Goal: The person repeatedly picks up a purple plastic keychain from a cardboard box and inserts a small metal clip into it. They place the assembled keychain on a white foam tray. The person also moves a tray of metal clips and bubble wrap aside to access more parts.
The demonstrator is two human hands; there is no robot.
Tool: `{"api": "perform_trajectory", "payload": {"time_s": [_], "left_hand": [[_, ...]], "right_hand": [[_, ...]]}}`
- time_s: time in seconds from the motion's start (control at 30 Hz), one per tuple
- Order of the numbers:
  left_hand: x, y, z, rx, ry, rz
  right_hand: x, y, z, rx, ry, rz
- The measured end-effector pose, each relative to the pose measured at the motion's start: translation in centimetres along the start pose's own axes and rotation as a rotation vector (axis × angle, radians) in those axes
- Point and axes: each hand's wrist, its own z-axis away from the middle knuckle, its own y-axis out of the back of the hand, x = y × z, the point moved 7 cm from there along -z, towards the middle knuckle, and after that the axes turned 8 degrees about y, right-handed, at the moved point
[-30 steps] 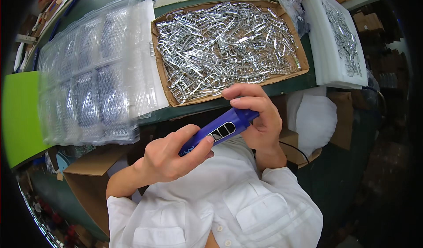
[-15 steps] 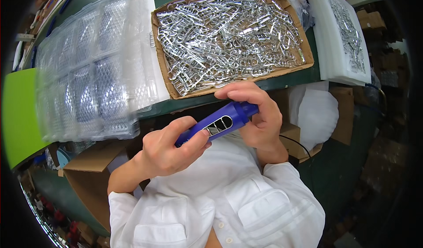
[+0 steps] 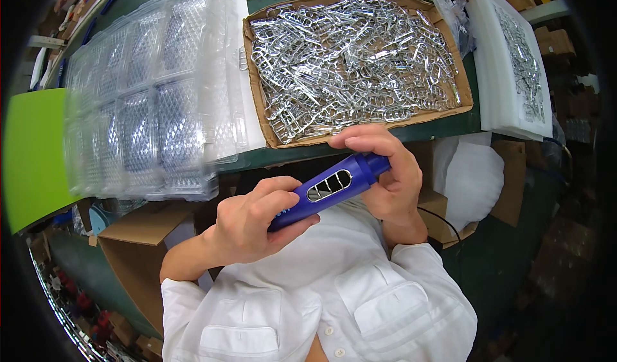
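Note:
A blue-purple tube-shaped housing (image 3: 355, 164) is held slantwise in front of my chest, its narrower end up to the right. A chrome frame (image 3: 310, 193) with crossbars lies along its upper face, around a glossy black window. My left hand (image 3: 254, 219) grips the lower left end, fingers on top and thumb below. My right hand (image 3: 389, 175) curls round the narrow end, with fingers above and thumb behind it. Just beyond, a shallow cardboard box (image 3: 257, 108) holds many loose chrome frames (image 3: 353, 66) like the one on the housing.
Stacked clear plastic trays (image 3: 154, 82) with blue parts stand at left, beside a bright green sheet (image 3: 32, 156). White foam (image 3: 504, 85) with more metal pieces lies at far right. Below the table edge are an open carton (image 3: 138, 233) and a white foam-wrapped bundle (image 3: 472, 179).
The fingers of my left hand have slid off the chrome frame towards the lower end, so the whole frame shows. My right hand stays at the narrow end. The whole view has shifted slightly.

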Motion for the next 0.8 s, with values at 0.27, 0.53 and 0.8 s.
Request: {"api": "perform_trajectory", "payload": {"time_s": [0.27, 0.53, 0.8], "left_hand": [[0.7, 0.0, -1.1, -0.046, -0.044, -0.148], [1.6, -0.5, -1.2, 0.027, -0.206, -0.434], [1.7, -1.3, -1.3, 0.144, -0.346, -0.584]], "right_hand": [[0.5, 0.5, 0.0, 0.004, -0.012, 0.002], [0.9, 1.2, -0.3, 0.004, 0.042, 0.019], [1.4, 1.6, -0.2, 0.005, 0.079, 0.021]]}}
